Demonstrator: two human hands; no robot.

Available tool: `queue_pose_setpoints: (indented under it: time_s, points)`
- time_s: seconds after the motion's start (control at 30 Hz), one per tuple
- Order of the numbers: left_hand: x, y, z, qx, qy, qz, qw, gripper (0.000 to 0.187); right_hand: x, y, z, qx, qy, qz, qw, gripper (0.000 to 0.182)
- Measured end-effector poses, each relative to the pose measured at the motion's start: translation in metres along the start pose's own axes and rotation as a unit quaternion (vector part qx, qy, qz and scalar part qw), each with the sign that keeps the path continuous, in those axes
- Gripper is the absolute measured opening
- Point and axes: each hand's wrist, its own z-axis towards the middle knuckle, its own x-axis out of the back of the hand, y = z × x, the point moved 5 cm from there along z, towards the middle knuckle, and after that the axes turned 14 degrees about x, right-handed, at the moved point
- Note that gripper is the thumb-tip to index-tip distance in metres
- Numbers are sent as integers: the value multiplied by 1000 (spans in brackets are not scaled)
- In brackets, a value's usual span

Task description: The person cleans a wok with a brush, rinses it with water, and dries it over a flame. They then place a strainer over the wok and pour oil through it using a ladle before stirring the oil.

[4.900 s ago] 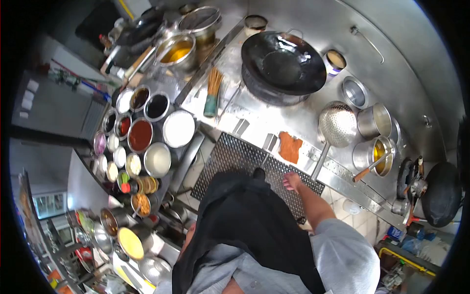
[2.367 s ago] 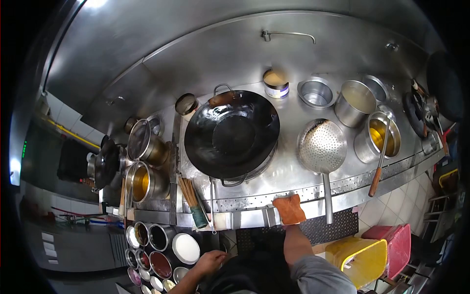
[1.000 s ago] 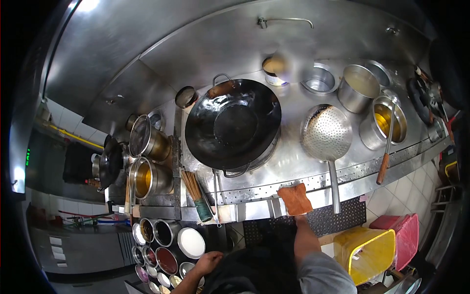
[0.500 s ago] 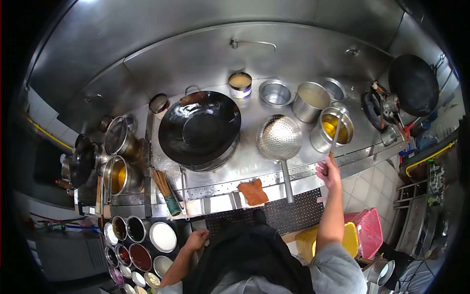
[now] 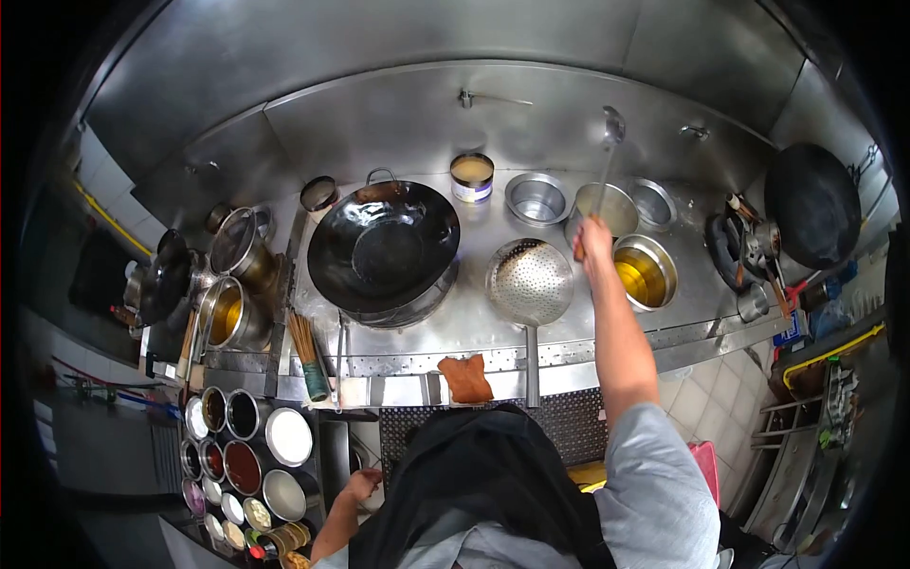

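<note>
My right hand point(image 5: 595, 243) is closed round the wooden grip of a long-handled ladle point(image 5: 606, 171). The ladle's bowl is raised in front of the steel back wall, above the tall pot of pale liquid point(image 5: 619, 211). Just below and right of that hand stands the pot of yellow oil point(image 5: 646, 272). A perforated strainer point(image 5: 529, 283) lies to its left, with its handle over the counter's front edge. Low beside my body, my left hand point(image 5: 362, 484) hangs with fingers loosely curled and nothing visible in them.
A large black wok point(image 5: 384, 248) sits on the burner at left centre. Behind are a can point(image 5: 472, 178) and a steel bowl point(image 5: 537, 199). A brown cloth point(image 5: 465, 379) and a bamboo brush point(image 5: 308, 358) lie along the front edge. Several seasoning containers point(image 5: 287, 436) stand lower left.
My right hand has closed on the ladle and lifted it out of the oil pot, moving forward and left. My left hand has shifted slightly down and left as the view moved.
</note>
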Motion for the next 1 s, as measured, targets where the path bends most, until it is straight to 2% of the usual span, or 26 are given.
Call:
queue_pose_setpoints:
  time_s: [0.07,0.1,0.13,0.17,0.2,0.23,0.27,0.3,0.33,0.37,0.4,0.47,0.5,0.57,0.6,0.67,0.7,0.77,0.8,0.87,0.9,1.0]
  points:
    - [-12,-22,-6,74,-74,90,990,23,-28,6,34,-20,-40,-19,999,5]
    - [-13,-15,-12,4,-83,193,978,25,-37,5,33,-21,-70,-36,997,5]
    - [-13,-3,-21,3,-85,193,977,25,-48,3,30,-20,-100,-54,993,4]
    - [-12,-2,-29,134,-101,97,981,26,-54,5,17,-9,-119,-37,992,5]
    - [-12,2,-34,261,-114,-3,959,28,-58,10,-8,2,-139,-19,990,5]
    - [-15,-11,-29,150,-100,45,983,36,-60,10,-42,-12,-141,-17,990,7]
    - [-12,1,-29,149,-98,40,983,36,-58,7,-77,-27,-145,-15,989,9]
    - [-3,1,-34,251,-80,-65,962,41,-50,4,-105,-37,-148,-4,988,13]
    - [0,3,-45,350,-64,-168,919,46,-42,5,-127,-50,-148,6,988,17]
    - [2,-4,-42,304,-107,-242,915,51,-33,9,-139,-52,-150,6,987,17]
    - [-1,-12,-43,305,-107,-243,915,51,-20,10,-144,-29,-137,-40,989,17]
    - [2,-16,-37,246,-85,-130,957,55,-5,4,-146,-4,-120,-85,989,17]
    - [3,-23,-32,245,-86,-126,957,55,-1,-7,-149,17,-125,-102,987,18]
    - [1,-20,-27,248,-154,-197,936,60,11,-16,-143,27,-162,-87,983,21]
    - [0,-12,-26,250,-158,-192,936,60,16,-17,-130,3,-200,-78,977,30]
    - [1,-3,-22,349,-122,-191,909,62,20,-30,-107,21,-222,-48,974,34]
    - [2,2,-21,350,-124,-186,910,62,20,-33,-94,8,-229,-63,971,38]
    - [8,5,-6,276,-89,-170,942,53,18,-37,-76,-18,-232,-92,968,47]
    - [10,9,-6,274,-88,-170,942,53,18,-38,-69,-17,-233,-92,968,47]
    - [21,30,-5,182,-31,-200,962,36,19,-38,-57,-3,-212,-116,970,49]
    - [20,26,-1,268,-13,-294,917,30,19,-41,-55,3,-209,-124,970,49]
    - [19,29,2,225,10,-357,907,24,24,-31,-48,-7,-214,-99,972,50]
